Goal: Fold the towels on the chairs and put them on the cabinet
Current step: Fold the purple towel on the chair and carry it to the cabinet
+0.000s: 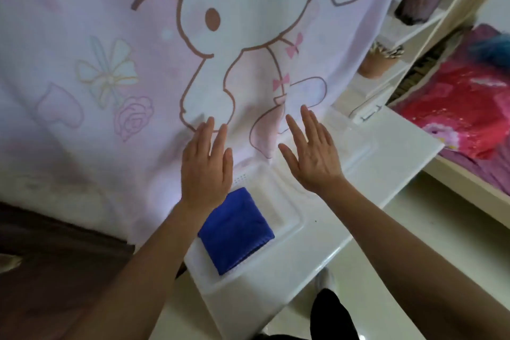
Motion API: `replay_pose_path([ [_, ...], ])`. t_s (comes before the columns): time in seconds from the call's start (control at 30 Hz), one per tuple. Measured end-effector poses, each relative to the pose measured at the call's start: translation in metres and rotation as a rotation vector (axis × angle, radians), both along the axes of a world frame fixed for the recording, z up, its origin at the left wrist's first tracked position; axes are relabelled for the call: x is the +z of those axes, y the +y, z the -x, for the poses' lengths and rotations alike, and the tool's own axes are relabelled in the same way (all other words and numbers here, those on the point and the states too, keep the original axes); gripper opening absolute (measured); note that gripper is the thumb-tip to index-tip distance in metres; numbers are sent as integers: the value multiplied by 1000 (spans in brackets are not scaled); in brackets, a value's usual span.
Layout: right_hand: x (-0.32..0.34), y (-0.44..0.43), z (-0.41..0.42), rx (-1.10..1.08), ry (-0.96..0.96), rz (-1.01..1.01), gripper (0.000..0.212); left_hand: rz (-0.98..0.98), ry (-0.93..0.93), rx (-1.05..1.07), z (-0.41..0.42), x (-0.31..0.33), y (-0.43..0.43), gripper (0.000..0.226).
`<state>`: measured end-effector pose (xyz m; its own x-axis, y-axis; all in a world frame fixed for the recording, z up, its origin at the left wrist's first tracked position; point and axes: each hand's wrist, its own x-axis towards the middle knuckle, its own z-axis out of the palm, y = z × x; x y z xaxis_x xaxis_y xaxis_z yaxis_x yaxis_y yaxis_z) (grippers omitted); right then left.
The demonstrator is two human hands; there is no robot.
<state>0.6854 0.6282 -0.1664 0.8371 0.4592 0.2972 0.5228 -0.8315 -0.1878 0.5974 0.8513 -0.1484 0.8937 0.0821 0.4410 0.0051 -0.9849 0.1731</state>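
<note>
On cabinet (358, 201): folded blue towel (236, 229) | left hand (205, 171), right hand (311, 157): fingers straight

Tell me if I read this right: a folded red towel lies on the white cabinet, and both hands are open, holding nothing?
No. The head view shows the towel is blue, not red. The rest holds: it lies folded on the white cabinet, and the left hand and right hand are both open, holding nothing.

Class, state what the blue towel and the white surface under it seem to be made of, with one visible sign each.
Blue towel: soft fuzzy cloth, perhaps microfibre; matte nap, folded layers. White surface: probably plastic, glossy; moulded ridges and light sheen.
</note>
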Motion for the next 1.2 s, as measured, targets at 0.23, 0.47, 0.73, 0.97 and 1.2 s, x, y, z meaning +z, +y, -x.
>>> replay_pose_path([
  [0.23, 89, -165, 47, -436, -192, 36, 72, 37, -125, -357, -62, 83, -156, 55],
  [0.47, 165, -364, 142, -776, -358, 32, 73, 42, -330, -739, -29, 175, -370, 57],
  [0.73, 178, -627, 333, -1047, -390, 116, 71, 147, -304, -1002, 83, 173, -665, 60],
  [0.97, 173, -800, 454, -1314, -414, 121, 70, 100, -183, -1243, 166, 157, -873, 64],
  [1.2, 142, -965, 530, -1596, -340, 171, 70, 70, -150, -1547, 211, 137, -1112, 65],
])
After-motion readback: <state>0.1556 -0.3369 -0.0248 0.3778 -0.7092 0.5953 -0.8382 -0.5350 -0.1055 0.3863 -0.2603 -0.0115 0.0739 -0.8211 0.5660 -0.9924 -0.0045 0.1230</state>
